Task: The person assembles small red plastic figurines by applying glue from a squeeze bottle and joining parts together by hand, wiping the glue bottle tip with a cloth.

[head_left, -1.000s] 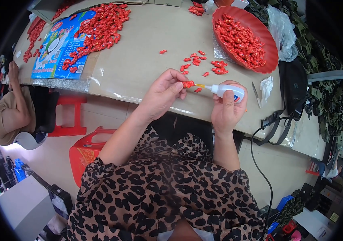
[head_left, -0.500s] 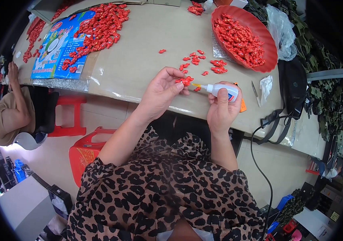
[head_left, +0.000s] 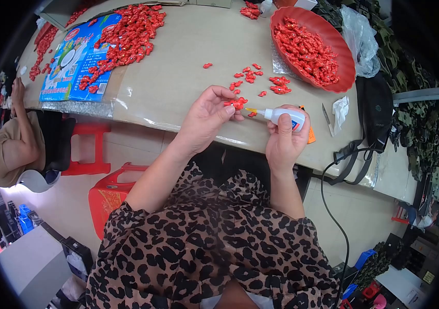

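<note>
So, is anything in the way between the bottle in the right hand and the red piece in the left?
Nothing visible: the white bottle in the right hand points its yellow tip at the red piece in the left hand. A smaller loose piece shows just below the tip.

A sideways white bottle (head_left: 285,118) points at a red piece (head_left: 236,104).

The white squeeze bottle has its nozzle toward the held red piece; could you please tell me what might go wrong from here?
The bottle's yellow tip points toward the left grip on the red piece, so a squeeze could wet the fingers. A loose red piece lies near the tip in view, so a stray drip might land on it.
</note>
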The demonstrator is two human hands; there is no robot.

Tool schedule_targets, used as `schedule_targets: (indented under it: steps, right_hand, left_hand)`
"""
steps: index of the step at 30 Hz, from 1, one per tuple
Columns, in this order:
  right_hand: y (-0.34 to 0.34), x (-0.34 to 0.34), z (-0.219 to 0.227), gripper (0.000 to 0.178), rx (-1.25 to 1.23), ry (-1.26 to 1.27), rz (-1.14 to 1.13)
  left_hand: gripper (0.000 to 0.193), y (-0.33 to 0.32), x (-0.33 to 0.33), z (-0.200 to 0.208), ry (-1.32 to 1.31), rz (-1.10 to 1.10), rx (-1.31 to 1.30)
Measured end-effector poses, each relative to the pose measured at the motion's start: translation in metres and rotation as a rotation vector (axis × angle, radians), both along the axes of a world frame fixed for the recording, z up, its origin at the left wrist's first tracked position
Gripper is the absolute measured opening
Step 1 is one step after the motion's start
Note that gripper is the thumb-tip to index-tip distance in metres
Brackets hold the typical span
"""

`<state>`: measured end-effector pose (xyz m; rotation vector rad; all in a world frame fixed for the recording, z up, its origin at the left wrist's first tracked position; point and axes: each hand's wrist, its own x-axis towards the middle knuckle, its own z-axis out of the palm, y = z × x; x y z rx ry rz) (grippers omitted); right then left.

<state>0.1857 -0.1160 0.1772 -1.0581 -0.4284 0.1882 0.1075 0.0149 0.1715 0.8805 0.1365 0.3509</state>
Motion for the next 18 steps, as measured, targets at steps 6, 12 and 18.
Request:
schedule_targets:
  steps: [6,12,18]
  right_hand:
    - [0.0019,-0.0019,0.0047,0.018,-0.024,-0.051,-0.022]
    - [0.0012,-0.0004,0.0024,0.02,-0.112,-0.268,-0.05]
    - [-0.0006,0.0007,0.005,0.02,-0.185,-0.377,-0.039]
  left_hand:
    - [0.021,0.0003,-0.0004,0.0002,-0.002,-0.003,0.003]
    - [0.02,-0.0002,0.0003,0.0007,0.004,-0.015,0.001]
    - [0.02,0.0003,0.0001,-0.0005,0.003,-0.013,0.009]
